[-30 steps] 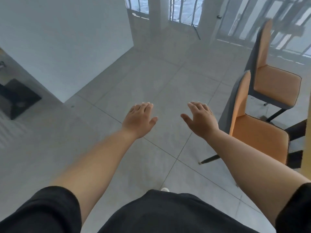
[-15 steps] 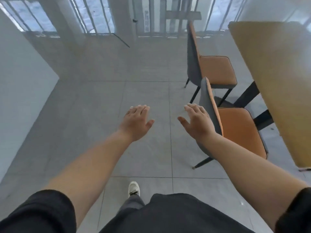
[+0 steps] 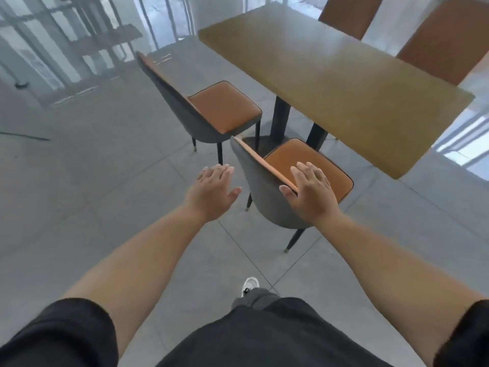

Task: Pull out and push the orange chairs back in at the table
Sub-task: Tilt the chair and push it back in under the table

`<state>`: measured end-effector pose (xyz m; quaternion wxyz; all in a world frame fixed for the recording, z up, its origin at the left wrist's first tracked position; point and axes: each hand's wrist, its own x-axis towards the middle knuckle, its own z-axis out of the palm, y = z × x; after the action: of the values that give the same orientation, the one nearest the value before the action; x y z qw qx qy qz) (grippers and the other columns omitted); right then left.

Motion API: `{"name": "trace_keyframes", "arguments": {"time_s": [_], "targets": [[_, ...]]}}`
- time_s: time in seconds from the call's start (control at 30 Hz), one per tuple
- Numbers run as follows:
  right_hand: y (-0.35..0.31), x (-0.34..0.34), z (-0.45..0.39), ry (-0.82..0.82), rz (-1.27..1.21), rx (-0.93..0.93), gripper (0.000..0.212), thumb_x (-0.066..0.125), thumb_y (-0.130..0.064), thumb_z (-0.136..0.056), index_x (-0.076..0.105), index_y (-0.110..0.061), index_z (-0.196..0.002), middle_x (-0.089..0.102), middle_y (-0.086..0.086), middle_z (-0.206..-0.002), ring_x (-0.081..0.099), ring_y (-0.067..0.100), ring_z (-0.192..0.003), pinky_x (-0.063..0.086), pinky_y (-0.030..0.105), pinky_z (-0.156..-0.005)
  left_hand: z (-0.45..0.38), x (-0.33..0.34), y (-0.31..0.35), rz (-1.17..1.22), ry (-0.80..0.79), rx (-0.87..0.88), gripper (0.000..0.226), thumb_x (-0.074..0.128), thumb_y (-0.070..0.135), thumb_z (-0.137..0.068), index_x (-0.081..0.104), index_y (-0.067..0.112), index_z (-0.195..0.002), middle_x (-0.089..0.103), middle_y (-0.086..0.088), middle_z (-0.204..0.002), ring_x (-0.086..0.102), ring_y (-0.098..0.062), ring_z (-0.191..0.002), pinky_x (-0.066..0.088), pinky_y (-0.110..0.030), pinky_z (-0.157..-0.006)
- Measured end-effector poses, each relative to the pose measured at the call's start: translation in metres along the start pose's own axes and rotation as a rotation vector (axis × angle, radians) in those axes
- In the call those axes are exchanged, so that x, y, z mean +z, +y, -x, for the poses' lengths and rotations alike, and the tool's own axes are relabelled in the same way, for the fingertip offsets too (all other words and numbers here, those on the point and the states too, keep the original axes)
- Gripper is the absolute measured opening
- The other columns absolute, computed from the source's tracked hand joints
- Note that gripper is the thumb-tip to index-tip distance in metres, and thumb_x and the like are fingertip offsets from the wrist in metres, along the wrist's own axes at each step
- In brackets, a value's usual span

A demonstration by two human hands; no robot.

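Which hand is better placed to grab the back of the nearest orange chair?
Right. The right hand hovers open at the top edge of the nearest orange chair with grey back; the left hand hangs beside it over floor.

Both bare arms stretched forward; left hand (image 3: 213, 192) and right hand (image 3: 311, 193) palms down, fingers straight, spread.

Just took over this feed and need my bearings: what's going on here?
A person stands behind the near orange chair, both hands open. The right hand is at the top of its backrest; the left hand hovers beside it, gripping nothing. This chair and the far orange chair both stand out from the table.
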<state>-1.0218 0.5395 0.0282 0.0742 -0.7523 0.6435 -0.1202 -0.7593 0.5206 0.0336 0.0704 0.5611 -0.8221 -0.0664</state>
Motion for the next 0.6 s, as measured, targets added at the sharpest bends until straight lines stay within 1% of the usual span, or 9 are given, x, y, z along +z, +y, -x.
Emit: {"name": "trace_keyframes", "arguments": {"time_s": [0.1, 0.17, 0.27, 0.43, 0.5, 0.57, 0.6], "targets": [[0.007, 0.013, -0.013, -0.034, 0.007, 0.088, 0.064, 0.040, -0.054, -0.094, 0.044, -0.007, -0.137, 0.043, 0.014, -0.145, 0.031, 0.033, -0.137, 0.025, 0.050, -0.112, -0.038, 0.003, -0.012, 0.002, -0.041, 0.085, 0.062, 0.036, 0.049, -0.096, 0.034, 0.008, -0.143, 0.039, -0.012, -0.148, 0.029, -0.028, -0.139, 0.020, -0.046, -0.117], [0.006, 0.022, -0.020, -0.071, 0.020, 0.115, 0.067, 0.036, -0.057, -0.094, 0.043, -0.008, -0.138, 0.042, 0.013, -0.145, 0.031, 0.033, -0.137, 0.025, 0.049, -0.113, -0.058, 0.004, -0.023, -0.029, -0.047, 0.140, 0.064, 0.032, 0.051, -0.095, 0.033, 0.009, -0.143, 0.038, -0.012, -0.149, 0.028, -0.027, -0.140, 0.021, -0.046, -0.117], [-0.002, 0.030, -0.031, -0.114, 0.040, 0.154, 0.069, 0.031, -0.062, -0.094, 0.042, -0.010, -0.139, 0.042, 0.011, -0.146, 0.033, 0.031, -0.137, 0.025, 0.048, -0.113, -0.089, 0.005, -0.038, -0.031, -0.083, 0.173, 0.064, 0.034, 0.051, -0.096, 0.034, 0.007, -0.143, 0.038, -0.012, -0.149, 0.027, -0.028, -0.141, 0.021, -0.047, -0.117], [-0.014, 0.049, -0.035, -0.179, 0.029, 0.285, 0.076, 0.020, -0.068, -0.091, 0.041, -0.013, -0.139, 0.044, 0.009, -0.144, 0.036, 0.030, -0.134, 0.026, 0.047, -0.111, -0.141, 0.021, -0.050, -0.043, -0.204, 0.363, 0.074, 0.029, 0.062, -0.092, 0.028, 0.012, -0.146, 0.030, -0.007, -0.154, 0.017, -0.025, -0.145, 0.015, -0.046, -0.118], [-0.019, 0.055, -0.039, -0.206, 0.009, 0.372, 0.076, 0.017, -0.070, -0.088, 0.044, -0.016, -0.135, 0.053, 0.007, -0.134, 0.047, 0.029, -0.122, 0.037, 0.045, -0.104, -0.164, 0.030, -0.056, -0.043, -0.277, 0.436, 0.078, 0.027, 0.067, -0.090, 0.026, 0.014, -0.147, 0.028, -0.006, -0.155, 0.017, -0.025, -0.145, 0.015, -0.047, -0.118], [-0.024, 0.058, -0.041, -0.193, 0.006, 0.452, 0.073, 0.016, -0.070, -0.086, 0.047, -0.019, -0.128, 0.061, 0.005, -0.119, 0.057, 0.027, -0.105, 0.048, 0.040, -0.089, -0.185, 0.040, -0.059, -0.048, -0.360, 0.521, 0.082, 0.024, 0.072, -0.087, 0.025, 0.017, -0.147, 0.029, -0.005, -0.155, 0.022, -0.026, -0.144, 0.018, -0.049, -0.117], [-0.026, 0.059, -0.041, -0.176, 0.011, 0.482, 0.072, 0.017, -0.071, -0.086, 0.048, -0.020, -0.126, 0.063, 0.004, -0.114, 0.059, 0.027, -0.099, 0.050, 0.039, -0.082, -0.194, 0.043, -0.060, -0.057, -0.400, 0.562, 0.083, 0.021, 0.074, -0.086, 0.025, 0.019, -0.147, 0.030, -0.004, -0.155, 0.025, -0.026, -0.142, 0.020, -0.049, -0.117]]}}
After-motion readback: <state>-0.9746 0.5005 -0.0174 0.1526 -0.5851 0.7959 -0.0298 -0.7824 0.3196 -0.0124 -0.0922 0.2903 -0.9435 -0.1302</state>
